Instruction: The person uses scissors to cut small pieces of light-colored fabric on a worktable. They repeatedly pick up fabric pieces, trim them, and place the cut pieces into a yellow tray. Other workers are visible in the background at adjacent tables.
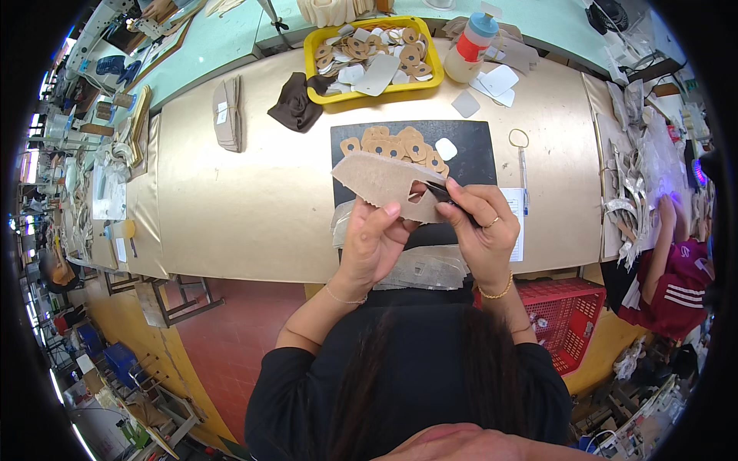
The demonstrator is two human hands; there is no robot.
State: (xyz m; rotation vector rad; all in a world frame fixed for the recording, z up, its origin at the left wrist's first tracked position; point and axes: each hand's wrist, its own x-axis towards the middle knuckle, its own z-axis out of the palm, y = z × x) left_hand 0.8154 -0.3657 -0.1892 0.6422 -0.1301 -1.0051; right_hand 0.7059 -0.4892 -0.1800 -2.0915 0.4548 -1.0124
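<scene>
My left hand (375, 238) holds up a beige cut piece of material (382, 180) with a jagged lower edge and a cut-out window. My right hand (480, 223) pinches the piece's right end and grips a small black tool (444, 194) against it. Both hands are raised above a black mat (469, 165) on the tan table (246, 200). A row of brown round-holed tabs (400, 146) and one small white tab (446, 148) lie on the mat behind the piece. More grey-beige pieces (430, 269) lie under my hands at the table's near edge.
A yellow tray (311, 58) of brown and white tabs stands at the back, beside a glue bottle (470, 48). A dark cloth (296, 101), a stack of beige pieces (228, 114), a pen and ring (521, 157) lie around. A red basket (565, 311) and another person (669, 269) are at right.
</scene>
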